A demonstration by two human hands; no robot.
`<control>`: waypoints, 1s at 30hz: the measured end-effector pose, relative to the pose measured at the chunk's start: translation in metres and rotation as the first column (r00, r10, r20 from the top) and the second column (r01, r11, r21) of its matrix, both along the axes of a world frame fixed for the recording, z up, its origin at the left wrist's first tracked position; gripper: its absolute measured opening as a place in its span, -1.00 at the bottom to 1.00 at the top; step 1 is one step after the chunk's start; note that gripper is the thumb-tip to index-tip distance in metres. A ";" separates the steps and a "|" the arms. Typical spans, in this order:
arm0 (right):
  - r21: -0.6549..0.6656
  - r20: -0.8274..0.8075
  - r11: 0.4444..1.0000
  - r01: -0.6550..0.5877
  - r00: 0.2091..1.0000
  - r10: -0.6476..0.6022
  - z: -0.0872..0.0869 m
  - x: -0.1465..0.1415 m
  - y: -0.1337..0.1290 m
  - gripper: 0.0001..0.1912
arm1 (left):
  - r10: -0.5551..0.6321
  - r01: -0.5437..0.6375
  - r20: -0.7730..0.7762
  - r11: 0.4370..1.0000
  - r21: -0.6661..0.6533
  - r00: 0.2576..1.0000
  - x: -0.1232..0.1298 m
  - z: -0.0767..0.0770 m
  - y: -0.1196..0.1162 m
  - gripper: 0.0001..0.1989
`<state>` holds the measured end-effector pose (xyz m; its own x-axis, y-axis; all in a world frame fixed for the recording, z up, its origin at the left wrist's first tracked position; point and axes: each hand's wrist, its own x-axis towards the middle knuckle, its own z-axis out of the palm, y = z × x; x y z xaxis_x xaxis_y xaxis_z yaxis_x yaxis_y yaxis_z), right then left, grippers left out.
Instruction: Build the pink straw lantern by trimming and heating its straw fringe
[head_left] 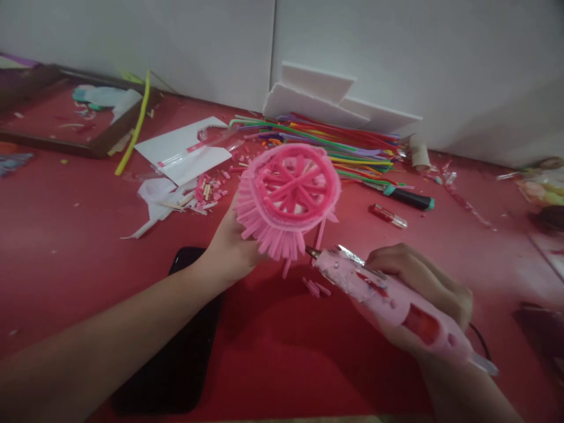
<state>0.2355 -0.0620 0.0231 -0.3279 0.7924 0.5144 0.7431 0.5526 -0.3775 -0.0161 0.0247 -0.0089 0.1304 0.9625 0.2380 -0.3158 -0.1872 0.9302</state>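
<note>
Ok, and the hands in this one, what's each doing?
Left hand: closed on the pink craft, gripping it from behind and below.
Right hand: closed around the glue gun.

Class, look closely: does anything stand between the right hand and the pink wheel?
Only the glue gun held in the right hand, its nozzle by the lower fringe of the pink wheel. Nothing else visible is in the way.

Pink glue gun: I can read no lettering on its body.
Clear wrapper: pink marks, too blurred for me to read.
Red-and-clear tube: too small for me to read.
Black-handled tool: I find nothing legible.
</note>
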 end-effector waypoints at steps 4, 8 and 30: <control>-0.027 -0.003 0.991 0.131 0.991 -0.131 0.005 0.021 0.003 -0.75 | 0.063 -0.064 -0.024 0.996 -0.061 0.998 -0.005 -0.011 0.001 -0.52; -0.249 -0.109 0.950 0.190 0.969 -0.222 0.001 0.068 0.003 -0.59 | 0.053 -0.056 -0.041 0.996 -0.075 0.998 -0.007 -0.016 0.003 -0.57; -0.121 0.316 0.988 0.092 0.948 -0.050 -0.018 0.015 -0.004 -0.89 | 0.086 -0.081 0.037 0.990 -0.120 0.996 -0.004 -0.015 0.005 -0.49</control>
